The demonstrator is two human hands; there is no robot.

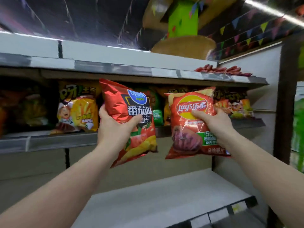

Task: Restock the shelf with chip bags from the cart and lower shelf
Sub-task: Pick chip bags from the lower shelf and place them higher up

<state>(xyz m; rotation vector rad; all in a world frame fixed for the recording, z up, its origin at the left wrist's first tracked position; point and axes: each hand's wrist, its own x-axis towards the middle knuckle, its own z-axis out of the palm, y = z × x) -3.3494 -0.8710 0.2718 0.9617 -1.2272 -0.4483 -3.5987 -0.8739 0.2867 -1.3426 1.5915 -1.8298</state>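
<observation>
Head view is showing both hands raised in front of the shelving, each one closed around a chip bag. Left hand (115, 127) is gripping a red tomato bag (130, 119) by its left edge, thumb pressing across the front, fingers hidden behind; the bag is tilting a little to the left. Right hand (213, 124) is clamping a Lay's bag (192, 122) from the right side, thumb lying over the yellow logo disc. Both bags are hanging in the air just in front of the middle shelf (49, 140), not yet resting on it.

Judging by this, the restocking is looking partly done: the middle shelf is already carrying yellow bags (77, 111) on the left, a green bag (157, 112) behind the two held ones, and more bags (233, 104) at the right. A gap seems to be sitting between those groups, which is probably where these two are heading. The lower shelf (164, 199) is showing bare white surface; the cart is not in view, so what remains there cannot be told.

Writing: the tomato bag is reading "番茄味" under a blue oval logo too blurred to read. The other is reading "Lay's 乐事", with a green panel starting "-50". The yellow bags are bearing a large "呀!".
</observation>
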